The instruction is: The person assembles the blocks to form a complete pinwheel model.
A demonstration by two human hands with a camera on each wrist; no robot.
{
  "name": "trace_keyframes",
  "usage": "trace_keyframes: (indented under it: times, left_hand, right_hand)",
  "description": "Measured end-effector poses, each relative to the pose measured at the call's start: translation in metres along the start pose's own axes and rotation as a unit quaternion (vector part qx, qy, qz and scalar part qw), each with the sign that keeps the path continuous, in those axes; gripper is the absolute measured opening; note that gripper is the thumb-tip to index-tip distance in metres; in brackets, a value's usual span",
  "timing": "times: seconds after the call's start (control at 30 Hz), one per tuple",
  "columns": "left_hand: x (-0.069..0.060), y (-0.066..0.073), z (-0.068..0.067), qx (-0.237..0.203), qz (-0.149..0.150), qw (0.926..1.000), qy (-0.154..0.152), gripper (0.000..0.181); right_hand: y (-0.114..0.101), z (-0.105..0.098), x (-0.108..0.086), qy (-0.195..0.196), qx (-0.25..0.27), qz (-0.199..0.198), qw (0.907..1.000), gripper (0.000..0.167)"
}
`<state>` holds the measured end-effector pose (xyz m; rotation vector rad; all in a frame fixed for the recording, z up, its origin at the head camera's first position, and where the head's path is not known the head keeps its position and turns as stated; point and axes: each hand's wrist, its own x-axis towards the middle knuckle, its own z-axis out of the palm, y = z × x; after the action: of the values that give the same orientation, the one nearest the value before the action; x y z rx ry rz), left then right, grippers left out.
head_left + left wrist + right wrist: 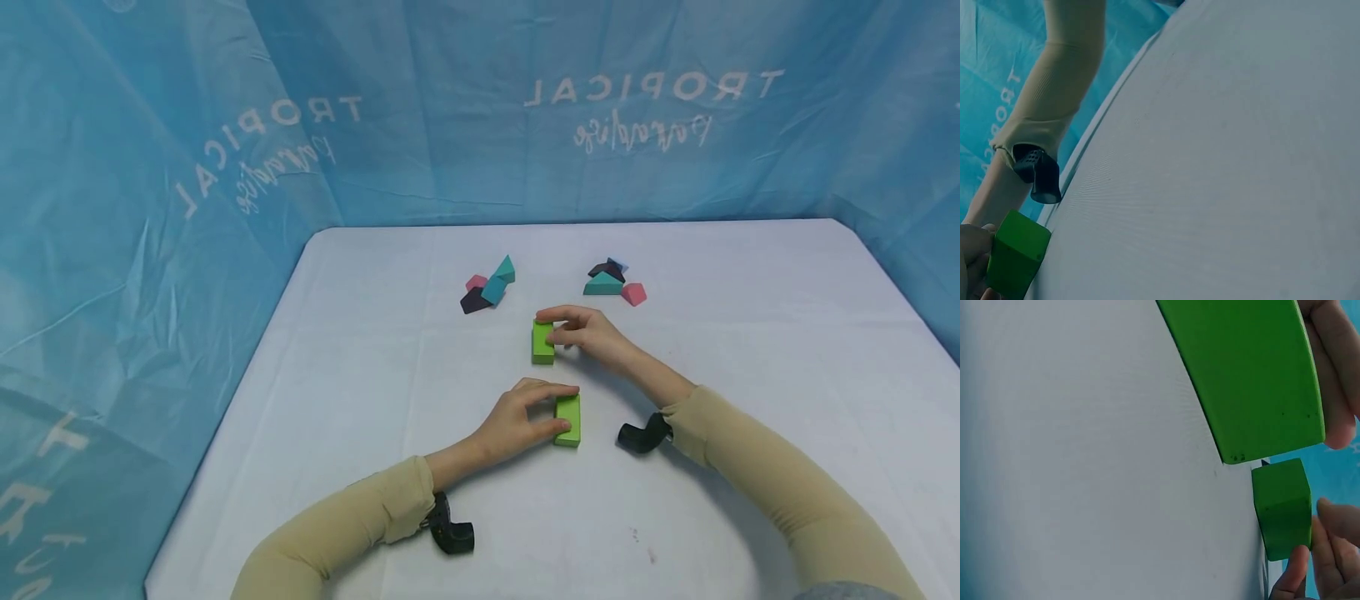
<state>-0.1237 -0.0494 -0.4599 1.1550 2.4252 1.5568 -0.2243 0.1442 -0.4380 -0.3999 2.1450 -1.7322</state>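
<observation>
Two green rectangular blocks lie on the white table in the head view. My left hand [517,417] pinches the nearer green block [567,408], index finger at its far end and thumb along its left side. Farther up, my right hand [588,333] holds the other green block [542,346], with the index finger over its far end and the thumb at its right side. The blocks are apart, the nearer one slightly to the right. In the right wrist view a large green block [1247,375] fills the top, and fingers touch a smaller-looking green block [1282,509] below it.
Behind the hands sit two small clusters of coloured blocks: one with a black block [476,301] at left, another with a teal block [603,285] at right. Black wrist cameras [452,533] hang under both sleeves. Blue printed sheets [465,108] surround the table [360,333].
</observation>
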Motion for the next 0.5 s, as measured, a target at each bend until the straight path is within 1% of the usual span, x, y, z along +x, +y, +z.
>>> trace_keyframes:
  times: [0.27,0.5]
  left_hand:
    - [0.0021,-0.0006,-0.0037,0.019,-0.013,0.9997,0.007,0.042]
    - [0.0062,-0.0053,-0.0088,0.029,-0.013,0.9993,0.018,0.042]
  right_hand:
    - [0.0004,0.0014,0.0022,0.012,-0.037,-0.021,0.9990,0.034]
    - [0.0004,-0.0006,0.0056,0.011,-0.034,-0.024,0.9991,0.034]
